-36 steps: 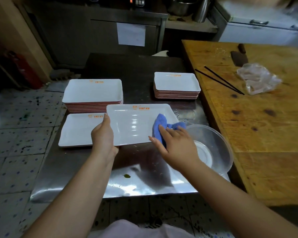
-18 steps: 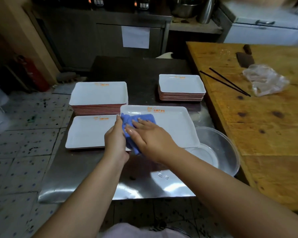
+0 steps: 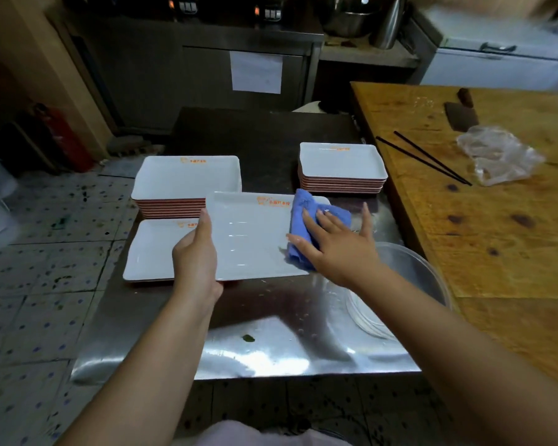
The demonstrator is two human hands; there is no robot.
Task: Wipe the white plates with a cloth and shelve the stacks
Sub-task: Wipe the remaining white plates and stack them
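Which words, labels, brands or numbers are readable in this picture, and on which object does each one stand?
No text can be read with certainty.
Held plate: orange logo and characters near its far rim, too blurred to read.
Left stack, right stack and low plate: the same orange print, too small.
Paper sheet on the cabinet door: no legible writing.
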